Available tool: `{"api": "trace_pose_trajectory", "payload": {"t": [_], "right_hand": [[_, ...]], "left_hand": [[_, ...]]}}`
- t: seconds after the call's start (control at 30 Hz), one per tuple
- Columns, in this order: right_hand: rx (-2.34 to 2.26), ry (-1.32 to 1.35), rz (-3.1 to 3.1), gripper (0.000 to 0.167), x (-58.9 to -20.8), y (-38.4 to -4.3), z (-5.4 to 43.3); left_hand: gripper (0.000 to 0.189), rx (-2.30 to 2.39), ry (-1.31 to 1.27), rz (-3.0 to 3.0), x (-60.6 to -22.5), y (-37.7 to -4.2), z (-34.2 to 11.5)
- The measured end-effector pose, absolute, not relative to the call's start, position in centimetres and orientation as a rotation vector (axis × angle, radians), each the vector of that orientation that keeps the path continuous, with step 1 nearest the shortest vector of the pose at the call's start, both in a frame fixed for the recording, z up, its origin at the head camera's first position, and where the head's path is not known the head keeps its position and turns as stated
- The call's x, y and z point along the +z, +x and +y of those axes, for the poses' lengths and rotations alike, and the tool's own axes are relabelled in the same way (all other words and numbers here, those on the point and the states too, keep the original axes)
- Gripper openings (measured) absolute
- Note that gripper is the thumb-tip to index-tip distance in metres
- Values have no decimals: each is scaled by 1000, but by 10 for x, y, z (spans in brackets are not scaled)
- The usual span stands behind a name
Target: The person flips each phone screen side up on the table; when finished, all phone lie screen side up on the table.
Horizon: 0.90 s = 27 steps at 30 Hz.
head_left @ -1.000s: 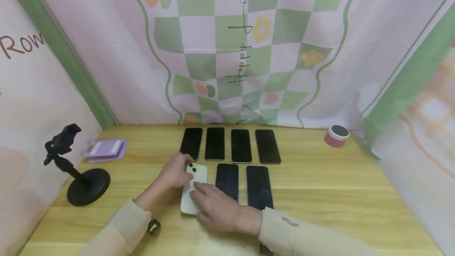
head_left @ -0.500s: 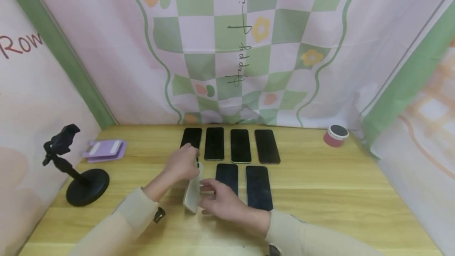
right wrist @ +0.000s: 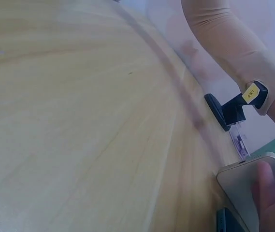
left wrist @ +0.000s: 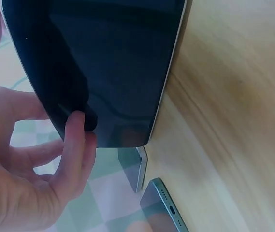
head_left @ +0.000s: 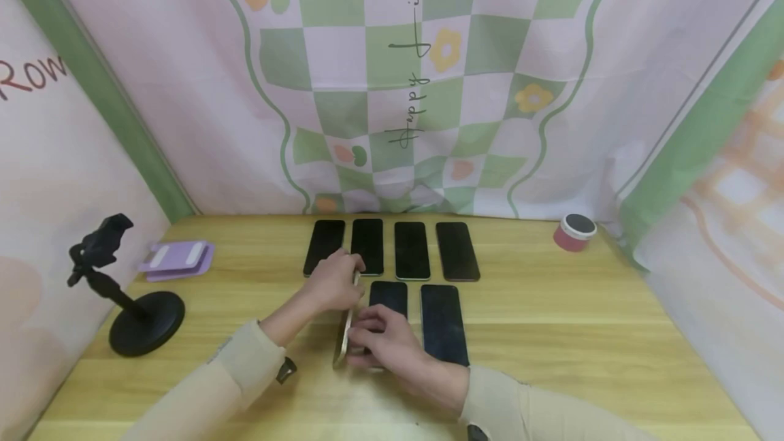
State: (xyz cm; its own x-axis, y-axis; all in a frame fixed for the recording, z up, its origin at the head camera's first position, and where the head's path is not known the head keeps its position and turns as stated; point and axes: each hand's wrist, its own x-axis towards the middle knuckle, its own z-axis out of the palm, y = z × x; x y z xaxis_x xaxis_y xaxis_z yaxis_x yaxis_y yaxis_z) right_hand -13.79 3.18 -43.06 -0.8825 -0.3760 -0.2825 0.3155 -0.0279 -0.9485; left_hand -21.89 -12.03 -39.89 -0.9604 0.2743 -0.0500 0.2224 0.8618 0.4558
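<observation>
A white phone is tipped up on its long side above the table. My left hand pinches its far end. In the left wrist view, fingers of that hand lie against the dark screen of the phone. My right hand is at the near end on the right, fingers loosely bent. One of its fingers rests against the pale back in the right wrist view. Two dark phones lie in the front row, one partly hidden by my right hand.
Several phones lie screen up in a back row along the curtain. A black stand and a purple folding holder stand left. A small pink and white jar is at the right.
The white phone has gone from lying back up to standing nearly edge-on, and shifted right. My left hand moved right with it; my right hand left its back, then came close again.
</observation>
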Motion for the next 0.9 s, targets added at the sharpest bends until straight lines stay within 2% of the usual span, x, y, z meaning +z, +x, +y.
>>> {"api": "trace_pose_trajectory", "payload": {"t": [0.37,0.73,0.9], "right_hand": [[-1928,-2,1896,46,-435,-140,36],[-1843,-6,1986,47,-441,-145,42],[-1853,-31,2036,59,-443,-145,41]], "left_hand": [[34,634,365,2965,-409,-217,-104],[28,727,484,2987,-416,-209,-111],[42,733,594,2933,-422,-205,-134]]}}
